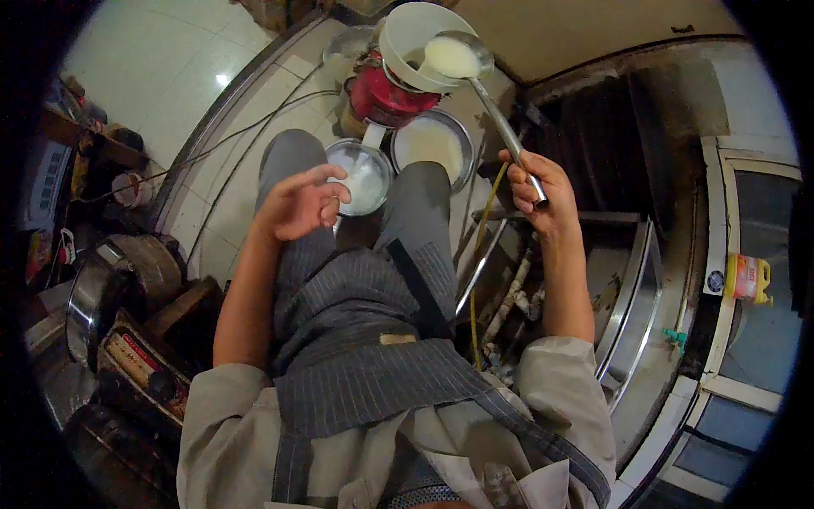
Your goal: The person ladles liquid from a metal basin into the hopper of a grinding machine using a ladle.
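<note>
My right hand [539, 188] is wrapped around the handle of a metal ladle [496, 110]. White liquid fills the ladle's bowl, which is tilted at the rim of a pale hopper [405, 38]. Under the hopper sits a red machine [379, 95]. My left hand [303, 202] hangs above my thigh with loosely bent fingers apart, nothing in them. Close to its fingertips stands a metal pot [387, 170] with white, frothy contents. A wider metal basin [470, 161] of cream-coloured liquid stands by my right knee.
A dark cable [246, 123] crosses the tiled floor on the left. Dark pots and equipment [140, 356] crowd my left side. To the right are a metal-framed unit [632, 293] and pipes [513, 297]. A yellow jug [749, 278] is by the glazed door [763, 212].
</note>
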The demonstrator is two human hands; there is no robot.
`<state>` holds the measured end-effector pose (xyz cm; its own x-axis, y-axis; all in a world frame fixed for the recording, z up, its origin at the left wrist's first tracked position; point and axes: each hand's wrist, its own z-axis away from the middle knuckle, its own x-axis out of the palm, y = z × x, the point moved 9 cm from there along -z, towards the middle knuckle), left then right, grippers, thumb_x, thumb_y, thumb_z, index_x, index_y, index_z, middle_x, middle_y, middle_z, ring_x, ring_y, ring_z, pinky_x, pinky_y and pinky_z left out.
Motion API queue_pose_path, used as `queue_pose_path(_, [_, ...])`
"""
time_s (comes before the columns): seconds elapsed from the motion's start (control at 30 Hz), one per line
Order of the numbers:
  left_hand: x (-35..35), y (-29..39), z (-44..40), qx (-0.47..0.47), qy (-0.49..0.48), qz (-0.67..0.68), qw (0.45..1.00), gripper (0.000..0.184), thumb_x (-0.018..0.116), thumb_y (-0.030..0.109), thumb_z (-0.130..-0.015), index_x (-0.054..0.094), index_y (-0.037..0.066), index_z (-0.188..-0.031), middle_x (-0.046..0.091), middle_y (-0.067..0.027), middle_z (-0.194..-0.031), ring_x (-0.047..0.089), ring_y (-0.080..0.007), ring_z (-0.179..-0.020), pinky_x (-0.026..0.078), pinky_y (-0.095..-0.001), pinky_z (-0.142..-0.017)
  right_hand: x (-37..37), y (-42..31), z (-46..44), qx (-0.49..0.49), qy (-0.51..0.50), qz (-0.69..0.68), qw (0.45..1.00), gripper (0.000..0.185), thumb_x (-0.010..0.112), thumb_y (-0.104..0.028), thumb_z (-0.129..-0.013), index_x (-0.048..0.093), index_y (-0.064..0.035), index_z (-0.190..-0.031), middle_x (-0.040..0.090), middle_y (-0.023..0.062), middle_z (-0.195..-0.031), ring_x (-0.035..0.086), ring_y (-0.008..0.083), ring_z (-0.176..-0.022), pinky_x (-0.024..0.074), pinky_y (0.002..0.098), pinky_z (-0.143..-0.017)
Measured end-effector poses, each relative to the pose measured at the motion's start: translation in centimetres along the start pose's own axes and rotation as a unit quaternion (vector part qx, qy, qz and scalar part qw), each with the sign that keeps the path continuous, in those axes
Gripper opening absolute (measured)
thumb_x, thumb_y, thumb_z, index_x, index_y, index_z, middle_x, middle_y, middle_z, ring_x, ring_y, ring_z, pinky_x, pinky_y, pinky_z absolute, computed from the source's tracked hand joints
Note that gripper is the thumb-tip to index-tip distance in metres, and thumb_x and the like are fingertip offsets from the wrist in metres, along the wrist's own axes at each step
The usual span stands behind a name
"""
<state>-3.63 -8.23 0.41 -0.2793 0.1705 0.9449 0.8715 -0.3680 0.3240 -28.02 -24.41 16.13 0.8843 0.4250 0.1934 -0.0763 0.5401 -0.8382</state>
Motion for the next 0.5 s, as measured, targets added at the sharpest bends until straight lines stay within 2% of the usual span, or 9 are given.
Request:
queue_pose_path(0.07, [0.1,0.3,-0.3,0.014,0.023,0.007,1.0,0.046,0.05,0.036,-0.097,0.048,0.003,-0.129,0.062,-0.0198,-0.109,0.063,-0.0234,-0.074,0.054,-0.0372,-0.073,0.0,-0.3,-0.1,-0.003,-0.001,0.014,1.0,0.032,0.055,-0.023,-0.097,0.056,0.0061,-0.11,0.053,0.0007,-0.066,0.042,0.0047,-0.043,0.0347,0.0223,-0.037])
queue_pose_path(0.17, [0.2,0.0,0.1,0.004,0.011,0.022,1.0,0.047,0.051,0.034,-0.095,0.047,0.003,-0.13,0.06,-0.0214,-0.112,0.061,-0.0216,-0.076,0.051,-0.0354,-0.074,0.1,0.1,0.2,0.0,0.008,0.016,1.0,0.031,0.055,-0.023,-0.097,0.056,0.0055,-0.109,0.053,0.0006,-0.066,0.042,0.0044,-0.043,0.0348,0.0224,-0.037])
queue_pose_path(0.3, [0.4,0.2,-0.1,0.011,0.009,-0.006,1.0,0.047,0.051,0.034,-0.095,0.048,0.003,-0.13,0.06,-0.0213,-0.112,0.061,-0.0214,-0.076,0.052,-0.0348,-0.073,0.1,-0.2,0.4,0.004,0.019,0.019,1.0,0.029,0.056,-0.022,-0.096,0.056,0.0046,-0.108,0.053,0.0006,-0.066,0.043,0.0043,-0.043,0.0348,0.0222,-0.036])
queue_pose_path(0.5, [0.2,0.0,0.2,0.002,0.028,0.019,0.999,0.049,0.053,0.035,-0.094,0.048,0.003,-0.13,0.06,-0.0214,-0.112,0.061,-0.0214,-0.076,0.052,-0.0339,-0.072,-0.2,0.1,0.4,0.003,0.028,0.027,0.999,0.029,0.056,-0.022,-0.096,0.057,0.0048,-0.109,0.054,-0.0001,-0.066,0.043,0.0043,-0.042,0.0347,0.0219,-0.036])
